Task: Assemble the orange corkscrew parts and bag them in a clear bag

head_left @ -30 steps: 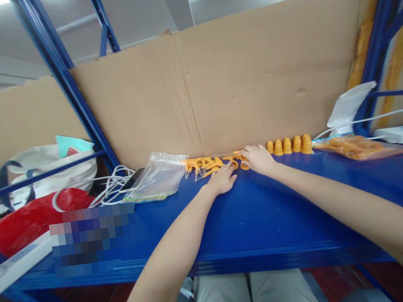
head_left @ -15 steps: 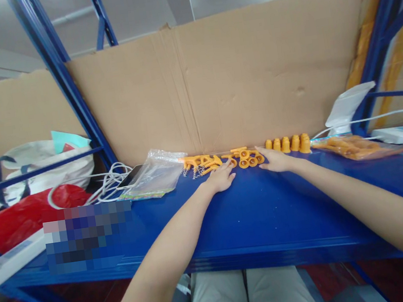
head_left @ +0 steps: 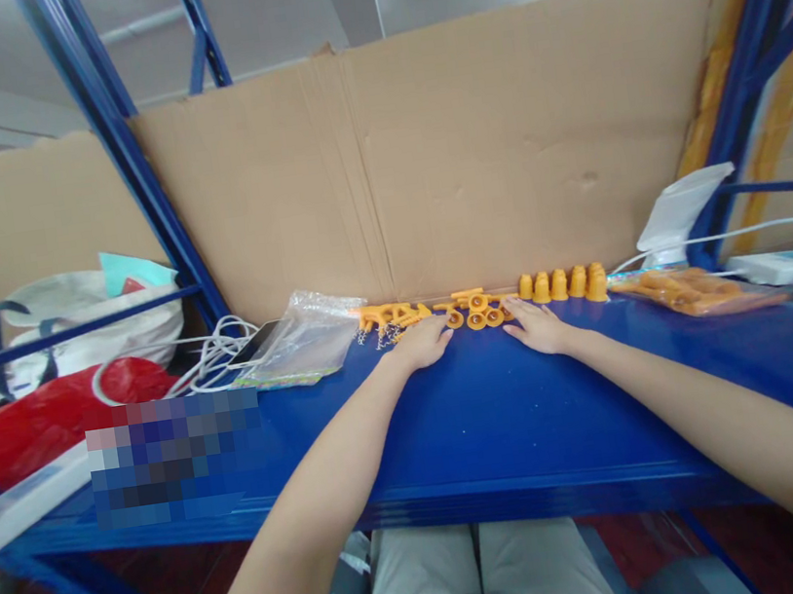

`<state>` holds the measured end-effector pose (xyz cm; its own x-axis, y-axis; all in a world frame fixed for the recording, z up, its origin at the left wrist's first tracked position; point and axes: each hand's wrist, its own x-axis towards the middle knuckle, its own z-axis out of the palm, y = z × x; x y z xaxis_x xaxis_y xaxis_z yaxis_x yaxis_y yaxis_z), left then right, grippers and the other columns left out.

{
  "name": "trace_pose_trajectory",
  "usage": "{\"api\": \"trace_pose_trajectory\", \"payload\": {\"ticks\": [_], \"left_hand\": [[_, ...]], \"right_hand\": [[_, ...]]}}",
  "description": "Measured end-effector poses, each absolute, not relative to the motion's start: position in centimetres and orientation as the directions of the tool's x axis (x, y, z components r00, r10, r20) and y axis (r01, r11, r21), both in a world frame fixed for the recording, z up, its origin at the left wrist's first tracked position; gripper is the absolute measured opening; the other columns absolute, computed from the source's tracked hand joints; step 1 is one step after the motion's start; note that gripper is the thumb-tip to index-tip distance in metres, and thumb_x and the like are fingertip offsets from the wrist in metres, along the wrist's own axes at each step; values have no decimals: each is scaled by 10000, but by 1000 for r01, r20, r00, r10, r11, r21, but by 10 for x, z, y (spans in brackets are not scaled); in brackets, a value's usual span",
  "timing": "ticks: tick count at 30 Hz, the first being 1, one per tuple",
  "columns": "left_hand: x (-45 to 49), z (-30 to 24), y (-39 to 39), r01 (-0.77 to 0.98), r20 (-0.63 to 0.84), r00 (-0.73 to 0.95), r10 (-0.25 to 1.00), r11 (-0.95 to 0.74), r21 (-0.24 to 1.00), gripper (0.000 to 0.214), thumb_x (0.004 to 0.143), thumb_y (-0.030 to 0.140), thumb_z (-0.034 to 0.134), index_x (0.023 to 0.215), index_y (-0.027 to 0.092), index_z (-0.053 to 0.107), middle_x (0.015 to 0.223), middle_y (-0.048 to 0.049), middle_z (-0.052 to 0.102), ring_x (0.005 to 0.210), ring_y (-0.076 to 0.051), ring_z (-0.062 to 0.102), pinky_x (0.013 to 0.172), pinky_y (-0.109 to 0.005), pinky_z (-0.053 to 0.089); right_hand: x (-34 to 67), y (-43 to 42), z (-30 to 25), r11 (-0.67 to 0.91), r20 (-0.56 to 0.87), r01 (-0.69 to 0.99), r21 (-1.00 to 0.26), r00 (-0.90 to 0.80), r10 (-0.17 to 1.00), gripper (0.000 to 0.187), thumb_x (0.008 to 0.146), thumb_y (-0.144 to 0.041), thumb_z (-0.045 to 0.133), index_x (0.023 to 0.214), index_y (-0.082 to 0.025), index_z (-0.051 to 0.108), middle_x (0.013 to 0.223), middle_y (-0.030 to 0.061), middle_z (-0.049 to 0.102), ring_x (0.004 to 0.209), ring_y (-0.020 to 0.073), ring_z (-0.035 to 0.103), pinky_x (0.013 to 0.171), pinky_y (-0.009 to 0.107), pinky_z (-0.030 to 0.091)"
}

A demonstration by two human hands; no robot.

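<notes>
My left hand [head_left: 424, 342] lies on the blue shelf top, fingers stretched out beside a heap of yellow-orange plastic pieces [head_left: 391, 315], some with thin wavy pale ends. Between my hands sits a cluster of round yellow pieces [head_left: 476, 320] with hollow, cup-like faces. My right hand [head_left: 539, 324] rests flat with its fingers apart, the tips at the right edge of that cluster and hiding part of it. To its right, several yellow cap-shaped pieces [head_left: 558, 285] stand upright in a row. Neither hand visibly grips anything.
A clear plastic bag [head_left: 307, 344] and a phone-like dark slab [head_left: 256, 344] lie left, near white cables [head_left: 217, 357] and a red bag [head_left: 67, 422]. A bag of orange pieces [head_left: 690, 288] lies right. Cardboard [head_left: 480, 157] walls the back; blue posts [head_left: 118, 159] flank it.
My right hand has flattened and drawn slightly toward me, beside the round pieces. My left hand has slid a little left, off the round pieces. The row of caps looks the same.
</notes>
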<state>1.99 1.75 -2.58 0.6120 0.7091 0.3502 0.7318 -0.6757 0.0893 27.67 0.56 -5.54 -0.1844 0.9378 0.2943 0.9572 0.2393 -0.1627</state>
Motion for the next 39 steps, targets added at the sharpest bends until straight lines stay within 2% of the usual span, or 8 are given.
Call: {"api": "trace_pose_trajectory", "payload": {"ticks": [8,15,18,22,26,30,34,39], "left_hand": [[8,-8,17,786,367,526,767,-604,136,266,878,219,487,1018,181,709,1154,-111,708,1111,-266,649,982,-367,478],[-2,8,16,821,347,527,776,-571,31,296,894,217,438,964,197,725,1027,-81,743,988,-233,683,891,-324,509],[-13,17,15,898,430,373,822,-436,57,312,898,228,439,1040,199,715,1084,-97,732,1054,-253,665,938,-358,494],[-33,20,16,975,517,5,856,-118,186,432,859,177,469,1270,139,596,1255,-196,645,1201,-336,580,1004,-524,446],[-59,2,25,945,417,-296,859,198,261,588,849,241,511,1408,74,443,1466,-253,443,1385,-393,377,1033,-622,386],[-82,-22,40,932,152,-307,940,265,247,483,882,251,481,1339,108,550,1390,-204,551,1316,-318,497,1051,-440,438],[-92,-29,47,930,159,-311,937,265,255,421,856,169,514,1255,98,625,1258,-203,649,1198,-294,604,969,-332,491],[-95,-25,42,909,200,-362,910,298,291,392,850,145,537,1223,97,648,1233,-195,665,1150,-285,637,926,-310,510]], "right_hand": [[279,8,-58,306,320,944,-124,-254,913,568,961,-418,348,1507,-262,361,1580,101,297,1441,323,292,1117,619,291],[274,2,-54,346,355,933,-102,-291,889,563,966,-421,344,1509,-271,352,1590,102,279,1461,312,238,1135,618,234],[266,-4,-52,363,353,925,-109,-305,884,565,967,-397,337,1504,-220,359,1592,134,255,1465,329,215,1131,642,208],[255,-11,-49,398,374,912,-102,-335,865,521,960,-351,358,1453,-198,428,1584,147,272,1463,329,215,1136,638,203],[253,-13,-49,433,376,898,-86,-373,848,510,957,-351,362,1437,-198,442,1583,144,278,1462,330,213,1130,650,206],[253,-13,-50,442,373,893,-88,-382,846,503,956,-336,363,1435,-202,440,1578,149,289,1461,326,220,1122,658,213],[253,-13,-50,434,360,895,-103,-373,855,496,958,-339,368,1433,-218,445,1585,137,280,1461,332,221,1121,662,212],[255,-11,-51,439,348,890,-122,-375,859,482,961,-349,374,1421,-233,458,1586,134,280,1460,329,232,1115,674,203]]}}
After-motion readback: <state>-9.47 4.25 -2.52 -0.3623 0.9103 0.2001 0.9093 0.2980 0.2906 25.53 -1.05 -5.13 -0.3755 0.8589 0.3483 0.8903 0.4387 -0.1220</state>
